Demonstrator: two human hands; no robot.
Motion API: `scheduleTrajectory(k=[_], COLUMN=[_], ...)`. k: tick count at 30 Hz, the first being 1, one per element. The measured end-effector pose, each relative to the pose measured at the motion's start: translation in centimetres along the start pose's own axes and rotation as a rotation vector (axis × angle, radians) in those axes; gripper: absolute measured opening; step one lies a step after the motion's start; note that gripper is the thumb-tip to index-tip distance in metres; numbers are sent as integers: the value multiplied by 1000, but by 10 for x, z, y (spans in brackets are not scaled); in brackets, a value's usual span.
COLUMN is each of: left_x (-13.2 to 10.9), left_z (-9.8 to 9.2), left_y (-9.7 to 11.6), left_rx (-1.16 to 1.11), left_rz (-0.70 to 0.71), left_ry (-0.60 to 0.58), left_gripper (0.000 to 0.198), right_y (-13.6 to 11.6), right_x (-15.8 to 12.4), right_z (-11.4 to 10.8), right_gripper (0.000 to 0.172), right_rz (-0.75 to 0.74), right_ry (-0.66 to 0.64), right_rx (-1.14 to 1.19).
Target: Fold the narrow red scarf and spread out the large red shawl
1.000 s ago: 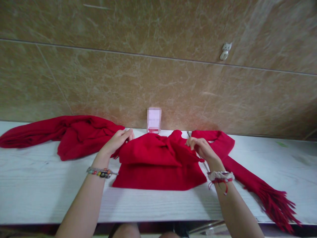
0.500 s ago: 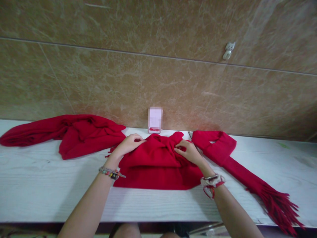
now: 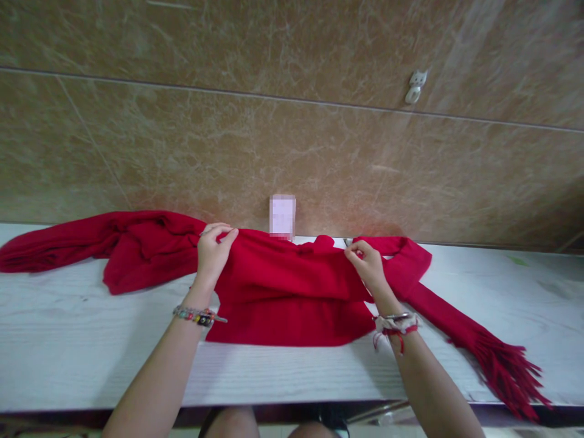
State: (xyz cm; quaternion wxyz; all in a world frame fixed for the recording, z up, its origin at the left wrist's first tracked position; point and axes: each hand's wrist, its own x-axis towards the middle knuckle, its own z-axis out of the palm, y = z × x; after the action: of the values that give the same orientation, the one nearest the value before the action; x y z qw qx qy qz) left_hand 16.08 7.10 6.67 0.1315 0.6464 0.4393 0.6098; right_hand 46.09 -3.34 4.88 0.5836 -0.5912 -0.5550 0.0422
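Observation:
A red scarf [image 3: 292,280] is spread between my hands on the white table, its upper layer pulled fairly straight across and its lower fold lying flat toward me. My left hand [image 3: 214,252] pinches the scarf's far left corner between thumb and fingers. At the far right corner, my right hand [image 3: 366,263] is closed on the cloth in a pinch. Leftward, a bunched stretch of red cloth [image 3: 150,249] runs along the wall. To the right lies a folded red length with a fringed end [image 3: 511,371]. Whether these pieces join the middle one is hidden.
A small white-pink card or box [image 3: 283,216] stands against the brown marble-look wall [image 3: 292,152] behind the scarf. A white cat-shaped hook [image 3: 415,87] sticks to the wall at upper right. The white wood-grain table [image 3: 283,377] ends close to my knees.
Both hands have moved apart, the left one leftward and slightly up, the right one rightward. Between them the crumpled upper cloth has been drawn out wider and smoother.

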Motion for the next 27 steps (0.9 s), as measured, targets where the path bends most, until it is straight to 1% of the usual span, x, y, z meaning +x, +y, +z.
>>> scheduleTrajectory(k=[2,3,4,5,6,8,9,10,11,12,15,17,18,20,22,24,25,27], left_x=[1,1,1,1,0,-1,-2,-3,-3,-3,-5,-7,-8,-10,-13,-15,-15,-16], left_z=[-4,-7,-11,-14,-18,-23,-23,-22,-19,-15,-2,5,7,9,11,13,14,17], left_y=[4,7,10,14,18,23,24,24,23,21,10,4,1,-2,-4,-4,-5,-5], left_rx=[-53,-98,-156,-221,-284,-363,-360,-324,-258,-174,57,117,124,113,102,98,100,100], left_rz=[-6,-12,-21,-34,-48,-64,-62,-56,-49,-48,-91,-129,-143,-166,-187,-183,-173,-151], left_ry=[99,109,81,7,-114,-429,-572,-668,-708,-702,-613,-630,-656,-709,-763,-801,-810,-809], left_gripper=[17,17,18,22,27,39,44,46,47,46,39,37,36,34,30,23,20,14], right_y=[1,1,0,-2,-4,-8,-10,-11,-12,-12,-9,-6,-5,-3,-1,0,0,-1], right_x=[2,3,3,3,2,1,0,-1,-2,-3,-7,-10,-12,-15,-17,-18,-18,-17], right_z=[-7,-11,-16,-21,-25,-31,-31,-30,-27,-22,-3,8,12,17,21,24,24,24], right_gripper=[13,13,15,17,20,27,29,31,32,33,30,24,22,17,13,11,12,15], right_rz=[40,52,57,56,52,32,20,8,-3,-8,-8,-39,-62,-99,-106,-98,-93,-83], right_ry=[88,104,80,10,-113,-454,-594,-680,-697,-656,-437,-369,-363,-391,-436,-446,-430,-356], right_rx=[39,87,149,214,264,289,266,228,184,142,4,-85,-120,-158,-172,-176,-171,-146])
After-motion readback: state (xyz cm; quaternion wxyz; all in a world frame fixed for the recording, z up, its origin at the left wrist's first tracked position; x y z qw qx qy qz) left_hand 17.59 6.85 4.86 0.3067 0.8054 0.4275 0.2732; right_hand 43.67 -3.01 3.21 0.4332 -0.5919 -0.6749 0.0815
